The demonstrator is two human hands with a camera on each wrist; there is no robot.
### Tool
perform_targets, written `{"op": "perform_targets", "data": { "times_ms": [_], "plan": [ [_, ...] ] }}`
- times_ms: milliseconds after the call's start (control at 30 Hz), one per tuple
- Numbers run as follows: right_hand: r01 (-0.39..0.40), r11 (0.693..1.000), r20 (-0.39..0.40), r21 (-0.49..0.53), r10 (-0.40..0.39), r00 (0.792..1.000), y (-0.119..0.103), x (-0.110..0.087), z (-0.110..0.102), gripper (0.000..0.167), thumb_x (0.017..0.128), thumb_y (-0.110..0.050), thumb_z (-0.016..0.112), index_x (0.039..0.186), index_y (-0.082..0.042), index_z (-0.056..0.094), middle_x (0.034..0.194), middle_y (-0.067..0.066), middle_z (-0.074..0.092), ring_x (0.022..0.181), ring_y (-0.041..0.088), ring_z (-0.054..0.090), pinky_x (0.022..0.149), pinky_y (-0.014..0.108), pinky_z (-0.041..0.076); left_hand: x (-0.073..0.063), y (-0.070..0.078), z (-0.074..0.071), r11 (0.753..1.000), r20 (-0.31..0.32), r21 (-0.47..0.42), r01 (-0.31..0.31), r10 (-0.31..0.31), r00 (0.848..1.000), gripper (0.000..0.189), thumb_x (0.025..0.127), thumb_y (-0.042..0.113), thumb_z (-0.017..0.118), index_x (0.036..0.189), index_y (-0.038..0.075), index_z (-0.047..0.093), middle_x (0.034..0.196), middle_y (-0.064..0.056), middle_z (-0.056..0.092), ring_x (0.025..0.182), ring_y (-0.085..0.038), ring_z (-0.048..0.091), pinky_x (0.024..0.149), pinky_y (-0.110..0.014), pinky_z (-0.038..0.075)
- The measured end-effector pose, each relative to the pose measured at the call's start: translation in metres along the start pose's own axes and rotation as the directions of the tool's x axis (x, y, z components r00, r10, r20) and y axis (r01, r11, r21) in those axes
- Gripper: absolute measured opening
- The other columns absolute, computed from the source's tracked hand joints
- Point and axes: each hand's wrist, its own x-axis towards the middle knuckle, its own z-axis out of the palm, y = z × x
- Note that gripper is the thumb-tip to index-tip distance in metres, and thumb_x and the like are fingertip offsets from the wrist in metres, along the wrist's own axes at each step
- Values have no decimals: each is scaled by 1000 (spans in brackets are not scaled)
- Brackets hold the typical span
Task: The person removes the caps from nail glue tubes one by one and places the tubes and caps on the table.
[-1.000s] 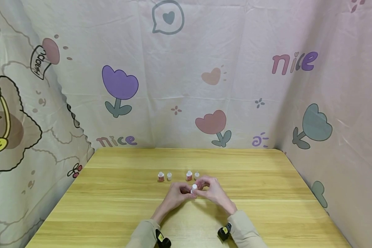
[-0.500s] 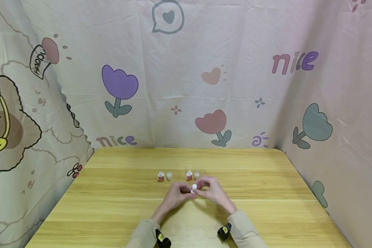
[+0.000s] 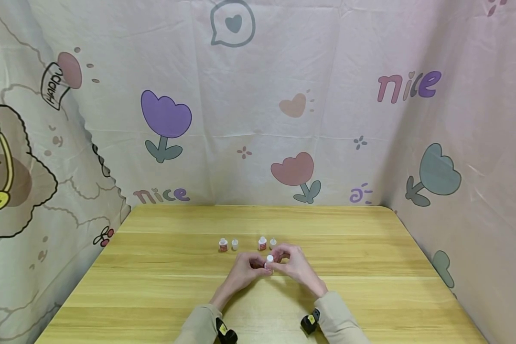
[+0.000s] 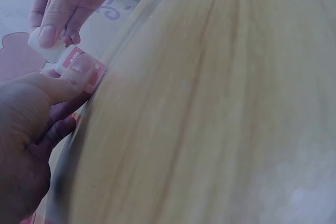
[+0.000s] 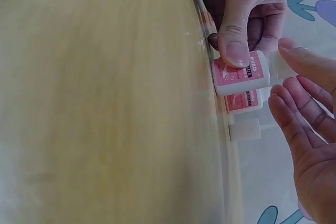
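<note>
Near the middle of the table, my left hand [image 3: 245,267] pinches a small glue bottle [image 5: 236,80] by its body, thumb over the pink label. The bottle stands upright at the tabletop. My right hand [image 3: 297,265] has its thumb and index finger on the bottle's white cap [image 4: 55,53], and its other fingers are loosely bent beside it. Just behind the hands stands a second glue bottle [image 3: 262,244] with a red-pink label, and a loose white cap [image 3: 273,244] sits to its right.
Farther left on the wooden table [image 3: 163,277] stand another glue bottle [image 3: 223,245] and a separate white cap [image 3: 234,245]. A printed cloth [image 3: 241,95] hangs behind the table's back edge and along both sides.
Both hands stay at the same glue bottle and its cap. The right wrist has shifted very slightly to the left.
</note>
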Motion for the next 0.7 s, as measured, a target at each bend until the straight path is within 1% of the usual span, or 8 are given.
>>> {"op": "perform_targets", "data": {
  "times_ms": [200, 333, 467, 700],
  "plan": [
    [7, 1000, 9, 10, -7, 1000, 0, -1, 0, 13, 84, -9, 81, 92, -6, 72, 89, 9, 72, 79, 3, 63, 81, 33, 60, 0, -1, 0, 1000, -3, -7, -10, 10, 1000, 12, 79, 15, 85, 88, 12, 78, 83, -7, 78, 70, -2, 67, 67, -19, 55],
    [26, 999, 21, 28, -27, 999, -1, -1, -1, 12, 84, -5, 79, 94, -5, 72, 91, 11, 71, 81, 4, 64, 82, 35, 61, 0, -1, 1, 1000, -3, -6, -15, 15, 1000, 12, 79, 15, 85, 88, 12, 78, 83, -7, 78, 71, -2, 67, 67, -19, 56],
    [40, 999, 35, 34, -41, 999, -1, -2, -1, 13, 85, -3, 78, 96, -3, 71, 92, 13, 71, 82, 4, 63, 83, 33, 61, 0, -1, 0, 1000, 0, -3, -18, 18, 1000, 12, 79, 15, 85, 88, 12, 78, 83, -7, 78, 71, -2, 67, 67, -19, 56],
    [-6, 1000, 17, 0, 6, 1000, -4, -2, -1, 16, 82, -8, 82, 94, -6, 70, 90, 8, 72, 81, 3, 63, 83, 35, 60, 1, -1, 0, 1000, -1, -13, -22, 22, 1000, 13, 78, 15, 86, 88, 13, 78, 83, -7, 78, 71, -5, 69, 67, -19, 56]
  ]
}}
